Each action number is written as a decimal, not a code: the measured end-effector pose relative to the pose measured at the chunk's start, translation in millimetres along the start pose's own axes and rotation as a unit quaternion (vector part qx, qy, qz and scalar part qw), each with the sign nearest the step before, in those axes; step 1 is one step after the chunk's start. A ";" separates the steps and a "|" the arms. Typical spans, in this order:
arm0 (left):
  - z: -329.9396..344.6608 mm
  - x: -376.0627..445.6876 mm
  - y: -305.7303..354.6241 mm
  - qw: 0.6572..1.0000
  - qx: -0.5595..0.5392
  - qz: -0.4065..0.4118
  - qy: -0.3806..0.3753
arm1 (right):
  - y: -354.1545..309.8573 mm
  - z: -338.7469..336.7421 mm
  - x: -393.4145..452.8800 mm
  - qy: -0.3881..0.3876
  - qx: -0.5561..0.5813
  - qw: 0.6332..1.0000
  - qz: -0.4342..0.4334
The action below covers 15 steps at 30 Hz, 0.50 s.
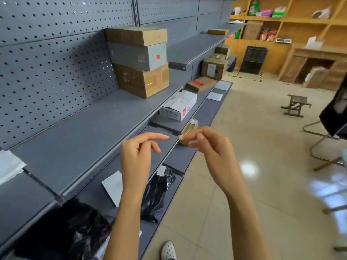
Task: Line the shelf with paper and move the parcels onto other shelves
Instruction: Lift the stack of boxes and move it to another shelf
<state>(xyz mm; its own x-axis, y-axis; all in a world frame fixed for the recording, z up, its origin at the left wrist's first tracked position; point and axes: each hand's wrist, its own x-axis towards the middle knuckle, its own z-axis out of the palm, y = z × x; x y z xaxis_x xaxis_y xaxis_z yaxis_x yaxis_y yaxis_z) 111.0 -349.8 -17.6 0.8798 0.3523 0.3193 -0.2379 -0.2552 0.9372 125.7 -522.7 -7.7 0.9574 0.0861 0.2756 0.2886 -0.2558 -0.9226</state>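
Both hands [139, 152] [208, 145] hover loosely curled, holding nothing — stacked parcels [139, 61] sit well beyond on the shelf [78, 132].

Left hand [139, 152] and right hand [210, 145] raised, fingers loosely curled.

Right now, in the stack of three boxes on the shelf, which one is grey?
The middle box, between the two brown cardboard boxes, top and bottom. It alone is grey, with a small red sticker on its front.
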 end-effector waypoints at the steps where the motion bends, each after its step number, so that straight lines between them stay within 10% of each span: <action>1: 9.0 15.9 -3.1 1.000 -0.001 -0.001 -0.002 | 3.6 -2.6 16.8 0.002 -0.003 1.000 0.003; 15: 82.3 198.8 -46.9 0.999 -0.002 -0.005 0.052 | 48.3 -10.8 205.1 0.004 -0.005 1.000 0.010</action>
<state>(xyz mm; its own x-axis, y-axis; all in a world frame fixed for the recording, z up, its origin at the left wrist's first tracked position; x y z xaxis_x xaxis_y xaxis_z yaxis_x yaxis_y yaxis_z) 331.0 -341.9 -9.7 0.8342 0.4469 0.3230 -0.2319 -0.2471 0.9408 336.1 -527.8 7.1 0.9630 0.0737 0.2591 0.2694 -0.2672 -0.9252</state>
